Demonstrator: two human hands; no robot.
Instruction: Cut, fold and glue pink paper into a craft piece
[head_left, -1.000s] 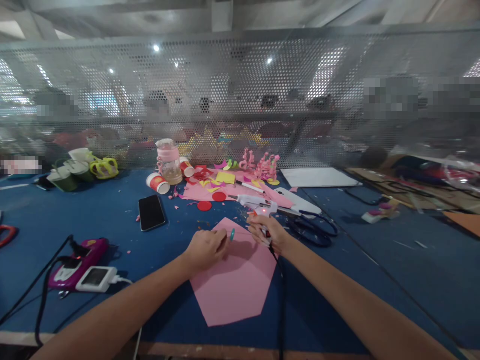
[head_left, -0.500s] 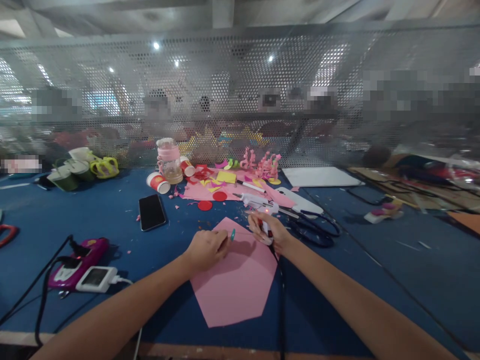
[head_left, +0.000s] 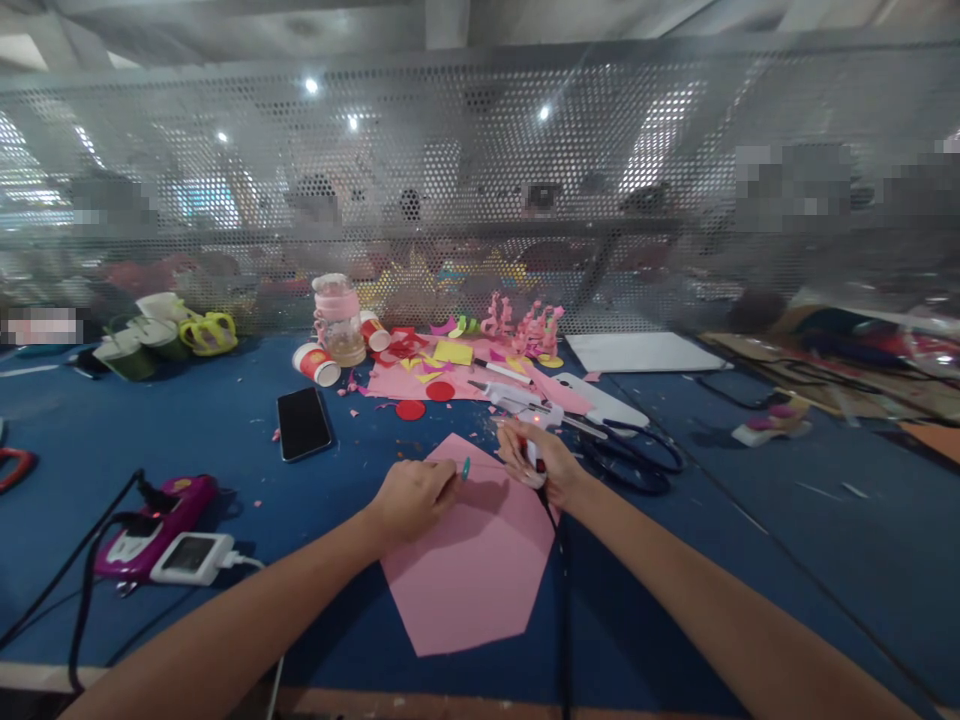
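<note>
A pink paper sheet (head_left: 469, 570) with angled edges lies on the blue table in front of me. My left hand (head_left: 411, 496) rests on its upper part and pinches a small green piece (head_left: 466, 467) between the fingertips. My right hand (head_left: 538, 460) grips the handle of a white glue gun (head_left: 525, 402), whose nozzle points left and away from me; a red light glows on it. Its black cord (head_left: 561, 560) runs back along my right forearm. The two hands are a short gap apart.
A black phone (head_left: 303, 422), red-and-white cups (head_left: 316, 364), a pink-lidded jar (head_left: 339, 320) and coloured paper scraps (head_left: 427, 378) lie behind the sheet. Black scissors (head_left: 637, 462) sit to the right. A purple device and white charger (head_left: 169, 540) stand at the left. A perforated metal screen (head_left: 480, 190) closes the far side.
My right hand with the glue gun has shifted slightly up and away from me. My left hand and the pink sheet stay where they were.
</note>
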